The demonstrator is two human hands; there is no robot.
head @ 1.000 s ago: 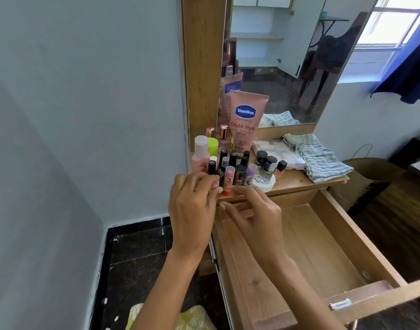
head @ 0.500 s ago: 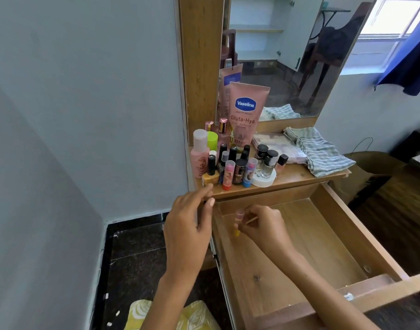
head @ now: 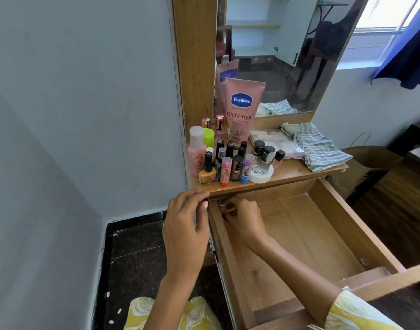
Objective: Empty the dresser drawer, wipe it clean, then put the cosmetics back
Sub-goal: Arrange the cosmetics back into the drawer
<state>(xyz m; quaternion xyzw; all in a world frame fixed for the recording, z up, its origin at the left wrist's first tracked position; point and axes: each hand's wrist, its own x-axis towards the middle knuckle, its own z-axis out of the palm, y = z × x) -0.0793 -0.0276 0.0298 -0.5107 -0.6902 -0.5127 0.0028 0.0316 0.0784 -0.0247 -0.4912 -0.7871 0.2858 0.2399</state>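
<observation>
Head view, looking down at a wood dresser against a pale wall, dark tiled floor at 7 o'clock. Mirror (head: 287,55) stands above the top, reflecting shelves and a chair. Blue curtain (head: 409,65) hangs at 2 o'clock by a bright window.

Dresser top (head: 299,173) carries the cosmetics, crowded at its left end: pink Vaseline tube (head: 243,108) upright against the mirror, pink bottle (head: 196,151) with a green-capped one (head: 209,137) just behind it, yellow polish (head: 207,171) at the front edge, two lip balms (head: 225,171), several black-capped bottles between. A white jar (head: 261,176) sits at the front with a clear polish bottle (head: 266,158) on it. Flat palette (head: 275,141) lies at the back, striped cloth (head: 316,148) folded beside it at 3 o'clock, touching it.

Drawer (head: 335,210) is pulled well out below the top; its wood floor shows bare where my arm does not cover it.

My right hand (head: 242,217) is in the drawer's far-left corner, fingers curled round a small pinkish item (head: 222,203), most of it hidden; I cannot tell what it is. My left hand (head: 187,225) hangs just outside the drawer's left wall, at 9 o'clock of the right, fingers bent, pinching a small dark thing (head: 206,200) at the fingertips, close under the top's edge. Yellow patterned sleeve (head: 352,313) at 5 o'clock.
</observation>
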